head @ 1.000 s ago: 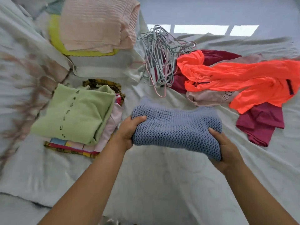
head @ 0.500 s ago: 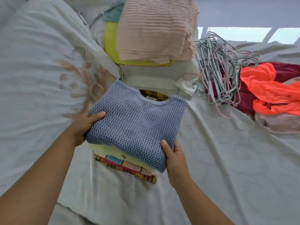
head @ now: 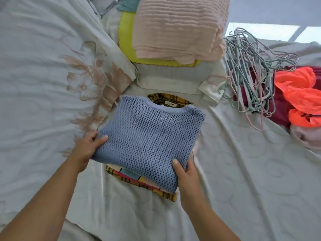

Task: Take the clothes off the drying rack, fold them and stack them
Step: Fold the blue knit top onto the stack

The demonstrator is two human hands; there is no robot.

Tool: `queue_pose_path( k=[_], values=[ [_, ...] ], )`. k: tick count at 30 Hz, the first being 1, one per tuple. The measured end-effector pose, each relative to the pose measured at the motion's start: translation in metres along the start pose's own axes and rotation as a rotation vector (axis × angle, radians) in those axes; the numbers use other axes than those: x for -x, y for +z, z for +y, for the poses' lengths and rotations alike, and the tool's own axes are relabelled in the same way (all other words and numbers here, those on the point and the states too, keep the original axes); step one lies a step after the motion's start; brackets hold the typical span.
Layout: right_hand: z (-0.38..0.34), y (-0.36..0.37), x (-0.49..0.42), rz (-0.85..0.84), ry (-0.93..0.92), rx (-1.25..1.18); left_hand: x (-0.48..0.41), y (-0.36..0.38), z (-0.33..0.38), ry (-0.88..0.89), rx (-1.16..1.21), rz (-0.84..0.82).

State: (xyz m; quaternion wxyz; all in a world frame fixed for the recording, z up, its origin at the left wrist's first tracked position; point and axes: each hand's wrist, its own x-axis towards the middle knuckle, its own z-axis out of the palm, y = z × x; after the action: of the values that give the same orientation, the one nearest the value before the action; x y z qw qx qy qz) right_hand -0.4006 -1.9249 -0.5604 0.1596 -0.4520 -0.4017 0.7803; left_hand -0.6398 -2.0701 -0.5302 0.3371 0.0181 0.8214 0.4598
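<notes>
A folded blue open-knit sweater (head: 149, 141) lies on top of a stack of folded clothes (head: 139, 181) on the bed; only the stack's plaid and striped edges show under it. My left hand (head: 88, 148) grips the sweater's left edge, thumb on top. At the near right corner my right hand (head: 184, 173) holds it the same way, thumb above and fingers beneath. A second folded pile behind has a pink ribbed knit (head: 178, 28) over a yellow piece (head: 126, 40). Unfolded orange (head: 298, 94) and maroon (head: 281, 108) clothes lie at the right.
A tangle of wire hangers (head: 251, 73) lies between the piles and the loose clothes. A flower-embroidered pillow (head: 52, 75) fills the left. The pale bedsheet (head: 243, 180) stretches across the near right.
Both hands carried the blue sweater left from the bed's middle onto the stack, covering the green top. It has settled lower on the stack since half a second ago.
</notes>
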Motion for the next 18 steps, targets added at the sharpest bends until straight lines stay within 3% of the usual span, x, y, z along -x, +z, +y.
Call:
queue_pose_path(
  k=[2,6,10,14,18],
  values=[
    [0.008,-0.005,0.001,0.043,0.077,-0.022,-0.001,0.007,-0.011,-0.042,-0.156,-0.005],
    [0.01,-0.008,-0.011,0.036,0.105,0.027,0.001,0.043,-0.004,0.118,-0.342,0.314],
    [0.015,0.0,-0.022,0.13,0.028,0.207,0.01,0.088,-0.014,0.112,-0.713,0.254],
    [0.021,0.001,-0.029,0.162,-0.007,0.317,0.004,0.089,-0.023,0.086,-0.773,0.275],
    [0.017,-0.001,-0.028,0.132,0.037,0.28,0.005,0.089,-0.021,0.085,-0.805,0.279]
  ],
)
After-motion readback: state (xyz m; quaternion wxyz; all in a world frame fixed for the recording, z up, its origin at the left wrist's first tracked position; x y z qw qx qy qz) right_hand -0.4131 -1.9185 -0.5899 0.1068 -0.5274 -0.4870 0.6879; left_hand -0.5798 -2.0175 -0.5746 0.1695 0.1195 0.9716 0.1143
